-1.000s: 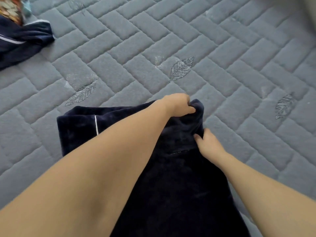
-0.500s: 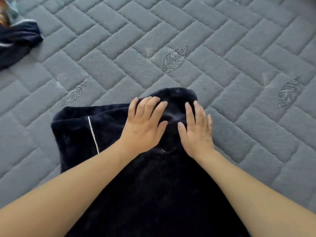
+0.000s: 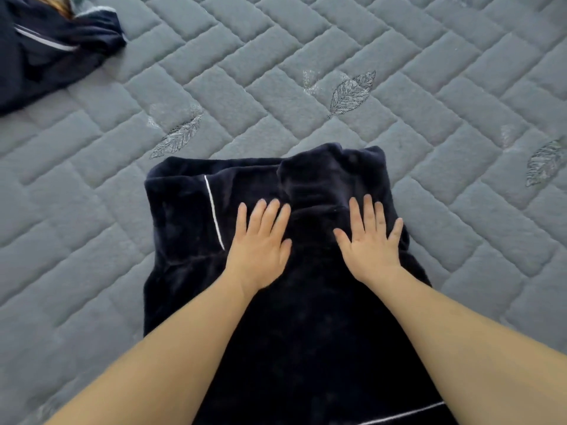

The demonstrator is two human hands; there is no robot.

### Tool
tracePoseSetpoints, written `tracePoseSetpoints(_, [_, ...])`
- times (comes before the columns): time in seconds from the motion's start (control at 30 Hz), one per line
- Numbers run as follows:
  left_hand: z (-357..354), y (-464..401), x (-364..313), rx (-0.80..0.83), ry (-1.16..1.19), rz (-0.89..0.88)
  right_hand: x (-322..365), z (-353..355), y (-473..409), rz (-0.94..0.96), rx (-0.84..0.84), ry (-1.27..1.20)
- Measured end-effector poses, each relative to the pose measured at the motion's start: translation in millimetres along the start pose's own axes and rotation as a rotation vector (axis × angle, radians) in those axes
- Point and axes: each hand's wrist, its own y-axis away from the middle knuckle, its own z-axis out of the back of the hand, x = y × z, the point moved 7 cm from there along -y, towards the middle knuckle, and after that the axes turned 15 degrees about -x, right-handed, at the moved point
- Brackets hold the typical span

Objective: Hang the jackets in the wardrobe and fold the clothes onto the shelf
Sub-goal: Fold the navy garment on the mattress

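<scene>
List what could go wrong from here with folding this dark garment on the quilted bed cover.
1. The far end of the dark garment is bunched into a raised hump beyond the flat left hand and right hand; folding over it may leave a lumpy bundle.
2. Its plush fabric may drag on the quilted bed cover and skew the fold.
3. Another dark garment lies crumpled at the far left, easily forgotten.

Both forearms bare, no sleeves; left hand (image 3: pixel 260 243), right hand (image 3: pixel 369 243) ungloved (no rings, watch).
</scene>
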Motion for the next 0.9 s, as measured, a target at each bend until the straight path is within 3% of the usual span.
tracePoseSetpoints(0.1, [-20,84,-20,0.275,0.171,-0.005,5,-6,49,0.17,-0.076,0.028])
tracePoseSetpoints(0.2, [-23,155,-30,0.467,0.196,0.018,11,-17,115,0.497,-0.068,0.023])
tracePoseSetpoints(0.33, [-12,222,-50,0.622,0.035,-0.288,21,-20,175,0.682,-0.032,-0.006])
tracePoseSetpoints(0.4, [-15,244,-55,0.667,-0.061,-0.337,30,-21,191,0.74,0.013,0.011])
tracePoseSetpoints(0.63, [-20,253,-71,0.679,-0.202,-0.248,53,-23,225,0.909,0.269,0.109])
tracePoseSetpoints(0.9, [7,285,-84,0.523,-0.041,-0.097,52,-37,267,0.854,0.393,0.295])
